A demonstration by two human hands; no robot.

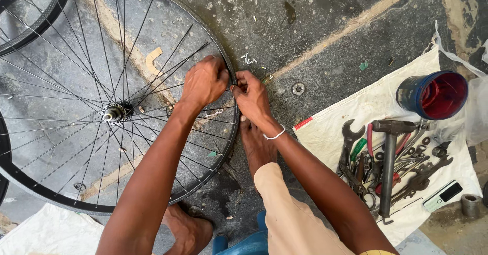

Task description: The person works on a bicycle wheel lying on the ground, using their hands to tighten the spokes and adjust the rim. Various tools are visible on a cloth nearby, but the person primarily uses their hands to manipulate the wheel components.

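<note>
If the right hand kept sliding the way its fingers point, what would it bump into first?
The right hand points left at the wheel rim, so it would likely meet the rim, then the left hand gripping it right there.

both hands on the bike wheel rim [223, 148], left hand [203, 82] and right hand [251, 97] pinching its right edge side by side, hammer [390, 158] and wrenches [356, 153] on a white cloth [356, 107] further right of the rim

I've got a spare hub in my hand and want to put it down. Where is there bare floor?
Bare floor lies above the white cloth, around the lone nut, right of the wheel rim. The tool heap and blue cup crowd the cloth; small screws lie by both hands.
</note>
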